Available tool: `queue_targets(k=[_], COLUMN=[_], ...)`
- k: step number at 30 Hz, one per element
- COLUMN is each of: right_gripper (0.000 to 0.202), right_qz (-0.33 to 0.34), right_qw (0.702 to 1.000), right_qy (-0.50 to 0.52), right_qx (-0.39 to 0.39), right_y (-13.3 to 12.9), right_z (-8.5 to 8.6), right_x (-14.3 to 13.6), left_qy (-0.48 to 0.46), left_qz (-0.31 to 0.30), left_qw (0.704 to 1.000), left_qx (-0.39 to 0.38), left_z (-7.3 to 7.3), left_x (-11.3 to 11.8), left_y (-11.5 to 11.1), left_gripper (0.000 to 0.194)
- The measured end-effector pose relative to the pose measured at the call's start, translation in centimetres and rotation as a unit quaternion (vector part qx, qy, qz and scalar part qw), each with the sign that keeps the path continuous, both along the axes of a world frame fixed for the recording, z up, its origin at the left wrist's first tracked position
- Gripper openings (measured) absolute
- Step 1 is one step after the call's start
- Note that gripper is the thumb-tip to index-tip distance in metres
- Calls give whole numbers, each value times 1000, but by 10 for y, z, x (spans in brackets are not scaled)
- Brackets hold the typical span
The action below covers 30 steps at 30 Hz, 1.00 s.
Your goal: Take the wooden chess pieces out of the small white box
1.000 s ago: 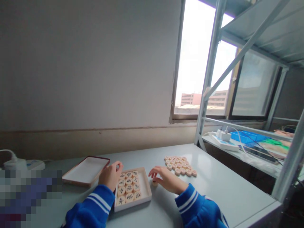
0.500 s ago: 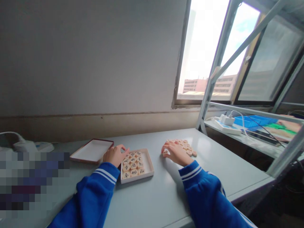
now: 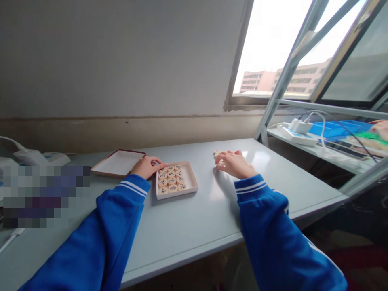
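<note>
A white open box holds several round wooden pieces with dark characters, in three columns; its right strip is bare. My left hand is at the box's back left corner, its fingertips by the rim, thumb and forefinger curved together; whether anything lies between them is hidden. Over loose pieces on the table's right part, my right hand is lowered with curled fingers. It covers most of those pieces, and what its fingertips touch cannot be made out.
A shallow lid with a dark red edge lies left of the box. White chargers and cables stand at the far left. On the right, behind a metal frame, are a power strip, blue trays and another person's hand.
The view has tilted down and shifted. My right hand has moved over the loose pieces, hiding more of them. My left hand stays by the box, its fingers a little flatter.
</note>
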State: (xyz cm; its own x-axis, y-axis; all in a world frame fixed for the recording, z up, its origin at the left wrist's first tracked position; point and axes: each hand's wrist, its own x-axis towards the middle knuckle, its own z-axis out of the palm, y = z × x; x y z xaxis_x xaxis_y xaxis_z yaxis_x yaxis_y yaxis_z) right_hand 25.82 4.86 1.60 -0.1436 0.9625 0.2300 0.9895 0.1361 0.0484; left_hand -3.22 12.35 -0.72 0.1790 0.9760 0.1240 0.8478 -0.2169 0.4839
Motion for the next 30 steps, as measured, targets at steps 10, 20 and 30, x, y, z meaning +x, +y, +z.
queue_targets(k=[10, 20, 30], right_gripper=[29, 43, 45], right_qz=[34, -19, -27], right_qw=[999, 996, 997], right_qy=[23, 29, 65], right_qx=[30, -88, -23], right_y=[14, 64, 51], right_z=[-6, -41, -39], right_x=[2, 21, 26], left_qy=[-4, -6, -10], left_qz=[-5, -4, -15], left_qw=[1000, 1000, 1000], left_qx=[16, 2, 12], left_z=[-1, -1, 0], left_x=[2, 1, 1], left_y=[0, -1, -3], left_gripper=[40, 41, 38])
